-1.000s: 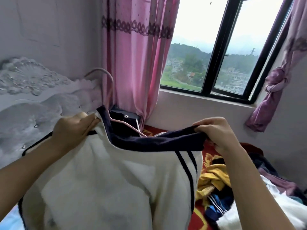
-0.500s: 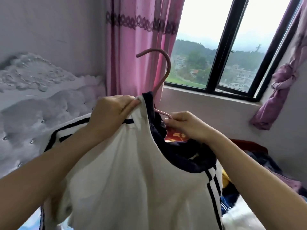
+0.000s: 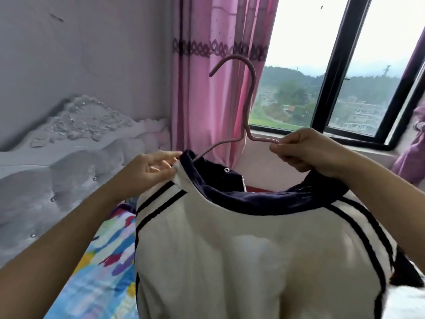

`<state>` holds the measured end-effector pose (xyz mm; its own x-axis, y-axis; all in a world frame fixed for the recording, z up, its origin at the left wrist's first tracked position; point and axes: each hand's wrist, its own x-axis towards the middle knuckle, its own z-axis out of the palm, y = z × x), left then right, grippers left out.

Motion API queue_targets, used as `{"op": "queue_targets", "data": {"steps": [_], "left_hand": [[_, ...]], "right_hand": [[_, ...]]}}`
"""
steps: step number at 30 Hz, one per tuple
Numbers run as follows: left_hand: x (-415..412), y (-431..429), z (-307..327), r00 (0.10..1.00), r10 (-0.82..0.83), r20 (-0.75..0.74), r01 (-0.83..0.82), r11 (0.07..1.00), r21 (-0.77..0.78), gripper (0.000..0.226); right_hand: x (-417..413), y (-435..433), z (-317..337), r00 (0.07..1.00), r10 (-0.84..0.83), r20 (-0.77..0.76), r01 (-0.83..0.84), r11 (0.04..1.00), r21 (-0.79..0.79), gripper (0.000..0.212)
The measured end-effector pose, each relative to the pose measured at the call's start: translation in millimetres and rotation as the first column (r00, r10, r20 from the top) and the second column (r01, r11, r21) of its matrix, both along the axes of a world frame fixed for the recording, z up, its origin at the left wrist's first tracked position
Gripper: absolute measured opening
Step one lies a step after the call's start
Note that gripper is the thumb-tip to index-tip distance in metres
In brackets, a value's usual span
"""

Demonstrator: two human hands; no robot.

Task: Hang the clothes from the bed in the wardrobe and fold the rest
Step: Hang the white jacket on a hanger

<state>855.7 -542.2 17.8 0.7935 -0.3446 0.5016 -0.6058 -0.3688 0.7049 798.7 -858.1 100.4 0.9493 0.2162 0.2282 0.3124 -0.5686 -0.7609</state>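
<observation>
Jacket (image 3: 230,249) looks soft and floppy, so my left hand (image 3: 149,171) pinches its collar (image 3: 253,201) while my right hand (image 3: 305,150) pinches the thin, stiff pink hanger (image 3: 249,100).

Left hand (image 3: 149,171), right hand (image 3: 305,153): pinch grips.

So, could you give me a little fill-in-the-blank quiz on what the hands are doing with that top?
The right hand pinches a pink ____ by one arm.
The left hand holds the ____ top beside its dark collar.
Beside the window hangs a pink ____.
Missing words: hanger; white; curtain.
</observation>
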Motion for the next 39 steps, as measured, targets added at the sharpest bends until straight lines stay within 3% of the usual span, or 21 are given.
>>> {"op": "queue_targets", "data": {"steps": [1,3,6,8,11,13,15,17,19,20,21,23,24,25,27,29,31,32,34,36,39], "left_hand": [[0,3,4,0.994,-0.105,-0.011,0.105,0.994,0.008,0.056],[-1,3,10,0.965,-0.260,-0.016,0.259,0.948,0.185,0.080],[1,-11,16,0.939,-0.335,0.083,0.281,0.880,0.382,0.060],[-1,-28,21,0.901,-0.291,0.321,0.168,0.917,0.361,0.036],[-1,-46,27,0.622,-0.206,0.756,-0.077,0.944,0.320,0.004],[4,-47,31,0.390,-0.169,0.905,-0.175,0.952,0.253,0.007],[9,-46,39,0.223,-0.083,0.971,-0.210,0.969,0.131,0.037],[12,-44,47,0.171,0.028,0.985,-0.252,0.967,0.016,0.060],[15,-47,48,0.235,0.136,0.963,-0.308,0.949,-0.059,0.049],[16,-49,46,0.343,0.147,0.928,-0.325,0.945,-0.029,0.042],[14,-51,45,0.514,0.122,0.849,-0.332,0.941,0.066,0.047],[12,-52,40,0.870,0.017,0.493,-0.216,0.911,0.351,0.082],[9,-51,36,0.960,-0.047,0.276,-0.079,0.900,0.428,0.089],[9,-49,33,0.982,-0.164,0.099,0.105,0.893,0.438,0.080],[7,-39,28,0.901,-0.404,-0.159,0.433,0.858,0.275,0.039],[9,-27,31,0.783,-0.479,-0.397,0.536,0.844,0.037,0.055],[10,-20,33,0.804,-0.337,-0.490,0.350,0.934,-0.069,0.038],[7,-21,35,0.828,-0.197,-0.525,0.224,0.975,-0.011,0.018],[4,-28,28,0.820,0.083,-0.566,0.072,0.967,0.246,0.052],[1,-40,15,0.782,0.142,-0.607,0.070,0.948,0.311,0.055],[0,-42,7,0.710,0.009,-0.704,0.129,0.981,0.143,0.041]], "right_hand": [[-1,0,1,1.000,0.016,0.005,-0.016,1.000,0.003,0.047],[-6,-3,4,0.999,0.036,-0.012,-0.036,0.999,0.017,0.043],[-11,-15,6,0.998,0.042,-0.038,-0.040,0.998,0.054,0.041],[-14,-22,6,0.998,0.028,-0.055,-0.023,0.996,0.092,0.041],[-18,-31,5,0.996,0.022,-0.082,-0.009,0.988,0.155,0.040],[-23,-37,5,0.995,0.040,-0.088,-0.022,0.981,0.194,0.040],[-29,-43,6,0.992,0.067,-0.104,-0.043,0.976,0.214,0.045],[-34,-48,9,0.989,0.103,-0.106,-0.078,0.973,0.217,0.046],[-37,-50,12,0.988,0.114,-0.102,-0.089,0.971,0.220,0.041],[-37,-51,13,0.988,0.114,-0.103,-0.088,0.969,0.229,0.039],[-38,-51,13,0.987,0.119,-0.106,-0.091,0.967,0.239,0.037],[-36,-51,9,0.986,0.129,-0.106,-0.099,0.962,0.253,0.037],[-35,-50,6,0.986,0.125,-0.108,-0.094,0.963,0.252,0.036],[-34,-48,3,0.987,0.116,-0.112,-0.086,0.966,0.242,0.036],[-31,-43,-3,0.988,0.106,-0.116,-0.082,0.977,0.195,0.035],[-29,-37,-6,0.990,0.090,-0.108,-0.074,0.987,0.142,0.035],[-28,-32,-5,0.995,0.057,-0.088,-0.049,0.995,0.085,0.035],[-27,-30,-4,0.997,0.040,-0.071,-0.036,0.998,0.052,0.036],[-25,-24,-2,0.999,0.025,-0.044,-0.025,1.000,-0.007,0.038],[-23,-20,-2,1.000,0.008,-0.011,-0.009,0.998,-0.069,0.041],[-21,-16,-6,0.998,-0.037,0.050,0.046,0.982,-0.184,0.047]]}}
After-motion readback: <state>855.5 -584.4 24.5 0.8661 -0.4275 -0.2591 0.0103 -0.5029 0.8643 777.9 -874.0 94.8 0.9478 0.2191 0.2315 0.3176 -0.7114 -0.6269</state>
